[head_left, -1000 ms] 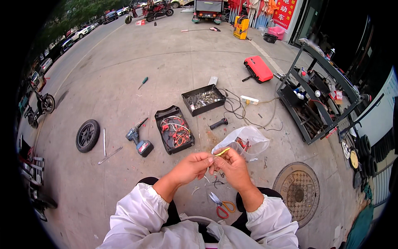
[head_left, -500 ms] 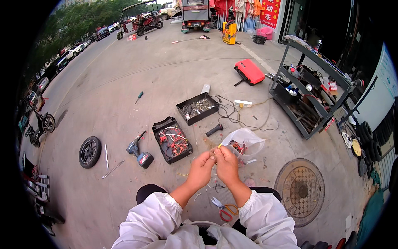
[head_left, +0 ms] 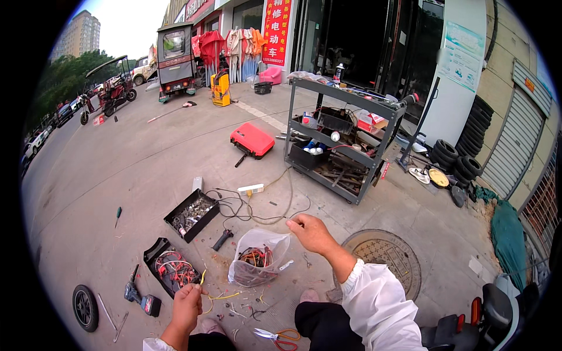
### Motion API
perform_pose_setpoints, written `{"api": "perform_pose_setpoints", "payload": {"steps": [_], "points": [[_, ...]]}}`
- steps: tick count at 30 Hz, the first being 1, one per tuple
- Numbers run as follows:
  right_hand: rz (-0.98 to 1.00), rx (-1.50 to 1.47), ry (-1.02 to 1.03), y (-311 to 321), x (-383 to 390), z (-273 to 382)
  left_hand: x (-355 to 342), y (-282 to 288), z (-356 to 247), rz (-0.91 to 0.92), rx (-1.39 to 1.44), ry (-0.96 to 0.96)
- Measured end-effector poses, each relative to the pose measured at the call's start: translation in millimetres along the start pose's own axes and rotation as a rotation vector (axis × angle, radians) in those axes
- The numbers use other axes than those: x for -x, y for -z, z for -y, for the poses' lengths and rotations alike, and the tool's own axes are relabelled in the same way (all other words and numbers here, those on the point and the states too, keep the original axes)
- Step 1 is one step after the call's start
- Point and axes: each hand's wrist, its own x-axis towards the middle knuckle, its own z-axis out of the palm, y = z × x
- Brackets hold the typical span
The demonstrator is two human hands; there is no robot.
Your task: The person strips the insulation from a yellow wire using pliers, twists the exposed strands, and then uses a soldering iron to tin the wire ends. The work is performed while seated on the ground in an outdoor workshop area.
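yellow wire (head_left: pixel 203 277): where is it, and who has it?

at the lower left, sticking up out of the left hand (head_left: pixel 187 304), whose thumb and fingers are clamped on it. the right hand (head_left: pixel 313 234) is well apart, raised beside the clear bag (head_left: pixel 246 276), its thumb and forefinger drawn together; i can't tell whether they pinch anything.

what could go wrong?

nearest first: the scissors (head_left: pixel 275 336) lie on the ground by the feet, so a careless step could kick them. next, a slack grip could drop the wire onto the loose yellow strand (head_left: pixel 225 296), and the 2 would be easy to mix up. just past that, the black tray (head_left: pixel 155 248) holds tangled red wires (head_left: pixel 175 269), which could snag a trailing end.

and what can't you make out?

the left forearm is cut off by the lower edge. the left fist covers part of the wire, so its length, and whether it joins the strand below, are hidden. folds of the bag veil some of its contents. farther off, the grey cart (head_left: pixel 332 92) has a dark jumble on its lowest shelf, and beyond it the doorway (head_left: pixel 357 41) is too black to read.
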Motion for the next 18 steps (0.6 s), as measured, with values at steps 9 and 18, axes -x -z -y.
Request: {"api": "perform_pose_setpoints", "payload": {"steps": [9,18], "points": [[-0.496,0.745,-0.381,231.4,-197.5,-149.3,-129.0,15.0,36.8,0.023,-0.172,-0.021],[-0.947,1.036,-0.027,383.4,-327.3,-199.4,-227.0,68.4,115.3,-0.243,-0.215,0.277]]}}
